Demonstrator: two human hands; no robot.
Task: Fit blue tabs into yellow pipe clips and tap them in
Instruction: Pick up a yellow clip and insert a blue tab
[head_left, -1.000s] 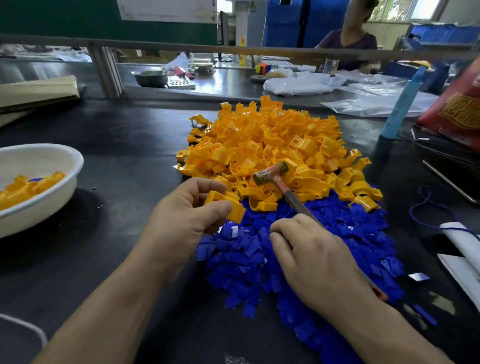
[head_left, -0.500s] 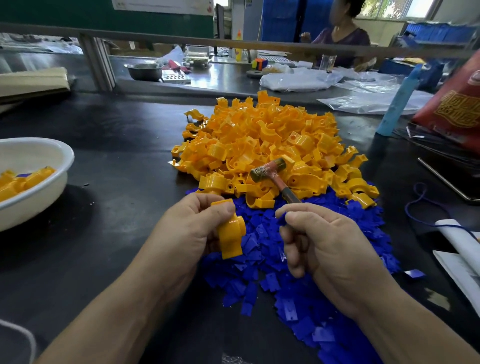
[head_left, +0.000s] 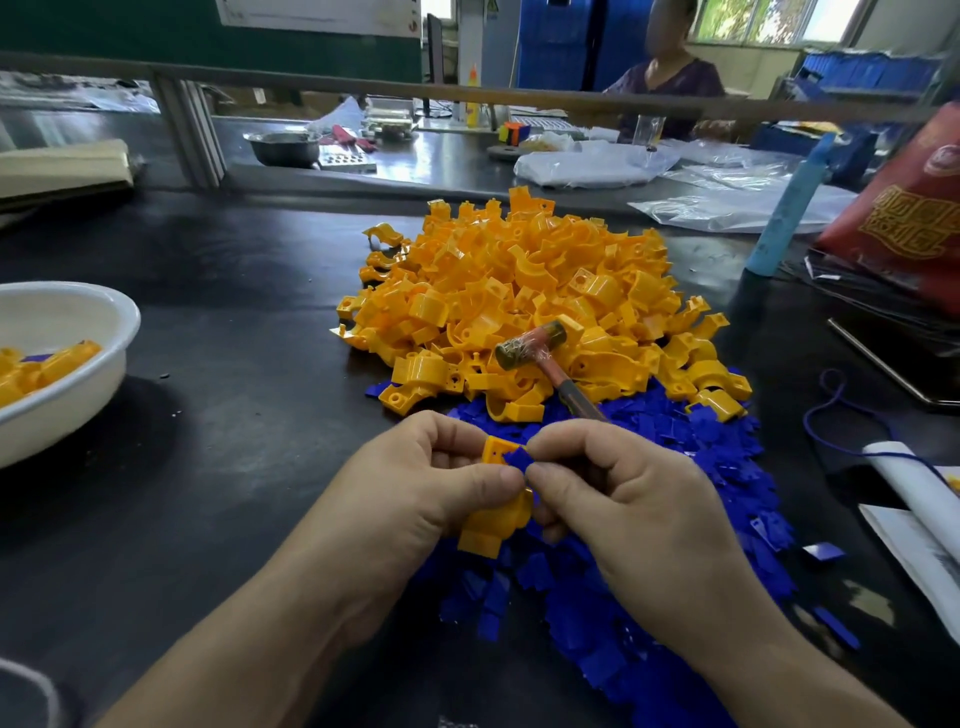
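Room on the left — bare table (head_left: 249, 415) between the white bowl (head_left: 123, 325) and the yellow clip pile (head_left: 519, 280). Blue tabs (head_left: 706, 447) and a hammer (head_left: 531, 345) fill the right side.

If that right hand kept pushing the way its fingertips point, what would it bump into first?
Probably the yellow clip held in the left hand: the right hand pinches a blue tab right at the clip's upper end, so the tab would press into it first.

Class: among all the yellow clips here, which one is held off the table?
The yellow clip gripped by the left hand, with the right hand pinching a blue tab against it; the rest lie in the pile or bowl.
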